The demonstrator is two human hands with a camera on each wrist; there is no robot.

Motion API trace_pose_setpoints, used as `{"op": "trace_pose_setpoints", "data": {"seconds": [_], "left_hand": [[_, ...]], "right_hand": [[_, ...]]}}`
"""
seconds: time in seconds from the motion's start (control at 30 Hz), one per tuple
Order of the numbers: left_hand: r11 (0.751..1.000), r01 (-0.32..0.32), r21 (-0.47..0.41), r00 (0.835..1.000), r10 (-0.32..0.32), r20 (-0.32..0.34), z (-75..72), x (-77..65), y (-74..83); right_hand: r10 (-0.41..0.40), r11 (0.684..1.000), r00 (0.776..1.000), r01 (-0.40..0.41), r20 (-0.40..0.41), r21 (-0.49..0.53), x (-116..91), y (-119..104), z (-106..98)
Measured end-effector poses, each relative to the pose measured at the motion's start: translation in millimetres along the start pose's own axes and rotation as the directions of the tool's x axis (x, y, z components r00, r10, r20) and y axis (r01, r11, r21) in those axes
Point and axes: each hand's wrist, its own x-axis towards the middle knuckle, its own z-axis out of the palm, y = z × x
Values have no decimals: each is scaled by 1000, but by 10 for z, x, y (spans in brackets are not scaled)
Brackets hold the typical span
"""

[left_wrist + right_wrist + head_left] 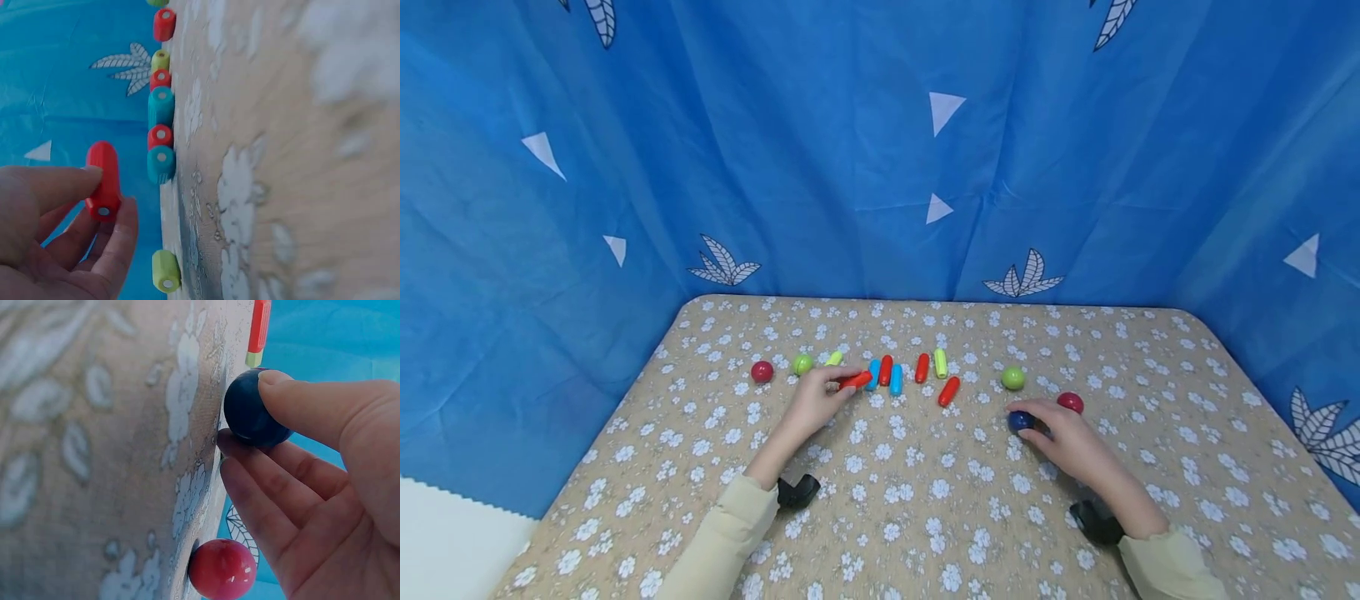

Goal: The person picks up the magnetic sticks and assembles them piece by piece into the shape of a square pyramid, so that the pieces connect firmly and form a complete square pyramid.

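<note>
My left hand [815, 402] pinches a red capsule-shaped piece [105, 178] between thumb and fingers, raised off the cloth in the left wrist view. Close beside it lie light blue pieces [897, 380], red pieces [886, 370] and a yellow-green piece [834, 358] of similar shape. On the right, a dark blue ball [247, 406] is gripped by my right hand [1066, 435], thumb on one side and fingers on the other, low over the cloth. A shiny red ball [222, 569] rests next to that hand, with a green ball [1012, 378] a little farther back.
Another red ball [762, 372] and green ball [802, 364] sit left of the left hand. Right of the row lie more red pieces [949, 392] and a yellow-green one [941, 363]. A flowered cloth [917, 517] covers the table; blue curtains [865, 167] enclose its back and sides.
</note>
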Motion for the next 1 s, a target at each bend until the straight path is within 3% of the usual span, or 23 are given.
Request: {"op": "trace_pose_setpoints", "data": {"seconds": [0.23, 0.57, 0.8, 1.0], "left_hand": [[990, 57, -131, 993, -43, 106, 14, -193, 97], [978, 42, -204, 972, 8, 237, 92, -347, 177], [977, 43, -207, 963, 15, 270, 184, -377, 179], [959, 60, -278, 956, 25, 293, 264, -403, 151]], "right_hand": [[16, 998, 1000, -16, 7, 66, -8, -55, -5], [-3, 978, 999, -5, 38, 210, 2, -206, 46], [-38, 955, 993, 4, 109, 297, 21, -341, 101], [-84, 923, 983, 16, 161, 385, 123, -516, 243]]}}
